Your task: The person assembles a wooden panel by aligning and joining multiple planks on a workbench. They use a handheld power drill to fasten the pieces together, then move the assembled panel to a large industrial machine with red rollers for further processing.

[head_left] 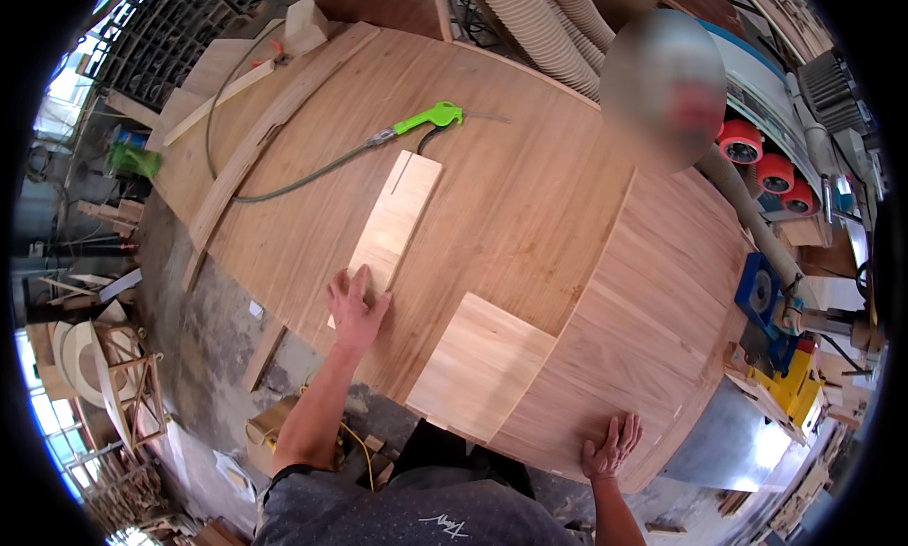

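My left hand [357, 309] is on the near end of a narrow pale wooden board [395, 213], its thumb by one long edge and its fingers bent toward the other. The board lies flat on a broad wooden panel [511, 205] and has a thin dark slot at its far end. Palm down, my right hand [612, 447] rests with fingers stretched on a second, slightly redder panel [634, 309] at the right. Between my hands lies a squarish pale wooden piece [482, 364], close to the seam of the two panels.
A bright green air blow gun [430, 117] with a grey hose lies beyond the narrow board. A long rough-edged plank [274, 130] crosses the panel's left side. Ribbed ducts [534, 16] and a machine with red rollers [741, 141] stand at the far right. A blue-framed tool [759, 290] borders the right side.
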The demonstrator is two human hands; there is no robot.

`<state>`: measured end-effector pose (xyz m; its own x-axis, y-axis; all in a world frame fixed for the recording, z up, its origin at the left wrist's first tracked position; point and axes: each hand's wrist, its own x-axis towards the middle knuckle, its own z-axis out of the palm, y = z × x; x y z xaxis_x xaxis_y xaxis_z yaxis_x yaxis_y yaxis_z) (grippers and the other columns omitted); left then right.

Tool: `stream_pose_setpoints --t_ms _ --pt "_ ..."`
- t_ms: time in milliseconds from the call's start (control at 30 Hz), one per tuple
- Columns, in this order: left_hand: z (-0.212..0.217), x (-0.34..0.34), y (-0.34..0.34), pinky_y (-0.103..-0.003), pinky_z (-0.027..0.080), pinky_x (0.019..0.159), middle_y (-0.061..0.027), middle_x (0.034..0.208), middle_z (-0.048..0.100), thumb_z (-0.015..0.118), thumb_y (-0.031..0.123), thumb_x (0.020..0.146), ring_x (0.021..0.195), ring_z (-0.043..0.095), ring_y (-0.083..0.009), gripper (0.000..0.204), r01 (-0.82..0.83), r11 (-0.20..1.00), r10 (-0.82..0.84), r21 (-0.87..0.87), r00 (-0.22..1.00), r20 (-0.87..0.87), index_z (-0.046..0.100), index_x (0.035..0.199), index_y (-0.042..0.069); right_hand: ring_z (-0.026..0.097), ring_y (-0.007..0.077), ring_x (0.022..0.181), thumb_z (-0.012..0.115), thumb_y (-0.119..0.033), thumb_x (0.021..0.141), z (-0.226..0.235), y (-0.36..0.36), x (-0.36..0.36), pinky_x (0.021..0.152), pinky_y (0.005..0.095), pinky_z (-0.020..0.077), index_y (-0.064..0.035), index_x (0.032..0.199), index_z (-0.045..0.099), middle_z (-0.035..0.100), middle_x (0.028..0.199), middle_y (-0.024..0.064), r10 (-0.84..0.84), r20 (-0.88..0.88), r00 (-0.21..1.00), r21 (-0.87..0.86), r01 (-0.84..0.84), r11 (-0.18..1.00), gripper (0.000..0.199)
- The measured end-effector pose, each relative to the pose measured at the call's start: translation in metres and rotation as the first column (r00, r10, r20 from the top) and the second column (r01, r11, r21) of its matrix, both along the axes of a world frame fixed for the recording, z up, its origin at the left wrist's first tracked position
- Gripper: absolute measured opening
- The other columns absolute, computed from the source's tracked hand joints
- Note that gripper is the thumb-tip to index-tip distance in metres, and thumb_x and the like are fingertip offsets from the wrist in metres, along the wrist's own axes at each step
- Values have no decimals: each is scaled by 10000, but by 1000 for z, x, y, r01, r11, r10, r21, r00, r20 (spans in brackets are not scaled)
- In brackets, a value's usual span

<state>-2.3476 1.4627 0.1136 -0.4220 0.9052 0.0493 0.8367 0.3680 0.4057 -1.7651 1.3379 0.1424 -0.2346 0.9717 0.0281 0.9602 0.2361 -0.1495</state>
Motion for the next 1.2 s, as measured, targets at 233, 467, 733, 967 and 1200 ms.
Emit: stream_pose_setpoints --t_ms 233,467,733,967,1200 --pt "30 79 33 -603 299 1095 -219 1466 437 776 384 866 1349 386 -417 659 295 955 -293 -24 954 58 549 1409 86 331 480 1461 734 -357 747 8 0 -3 1189 688 239 -148 1453 475 372 1567 240 -72 -33 997 -34 71 997 781" --pt "40 175 75 -575 331 1081 -192 1400 506 749 448 857 1334 440 -365 642 511 859 -498 -45 852 161 578 1349 73 312 487 1472 723 -370 753 9 -1 -3 1200 678 221 -127 1447 501 374 1569 244 -66 -32 997 -64 64 996 768" --pt "31 60 69 -597 250 1171 -295 1501 392 781 457 837 1445 335 -421 922 -132 972 98 -195 979 -178 367 1511 -16 335 489 1470 605 -444 889 5 -1 0 1206 659 227 -56 1442 517 398 1563 265 -28 -1 1000 13 28 1000 682" --pt "26 17 -13 -571 261 1173 -239 1552 366 804 454 808 1441 341 -419 1025 -212 938 228 -273 973 28 277 1556 -8 326 490 1477 576 -458 931 5 -2 2 1205 641 238 -48 1456 512 400 1568 273 11 0 1000 57 -11 998 669" --pt "30 6 -45 -569 256 1175 -246 1555 347 804 471 801 1436 343 -424 1020 -155 965 172 -211 983 66 290 1560 24 325 475 1482 608 -422 906 -2 -5 6 1215 632 227 -48 1473 503 393 1575 268 14 18 1000 75 -15 997 687"
